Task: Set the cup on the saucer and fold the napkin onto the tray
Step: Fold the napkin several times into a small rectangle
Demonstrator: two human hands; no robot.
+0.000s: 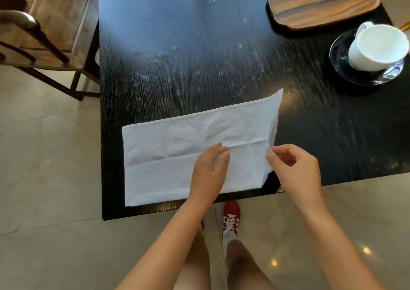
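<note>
Cup (377,47) already on saucer (339,52), 2 o'clock. Napkin (177,154) fold in hand: right hand (292,167) pinches its 3 o'clock edge, left hand (209,169) open, pressing centre. Next: fold across, carry to tray (321,1) at 1 o'clock.

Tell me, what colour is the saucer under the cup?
Black and glossy saucer, in the head view.
</note>
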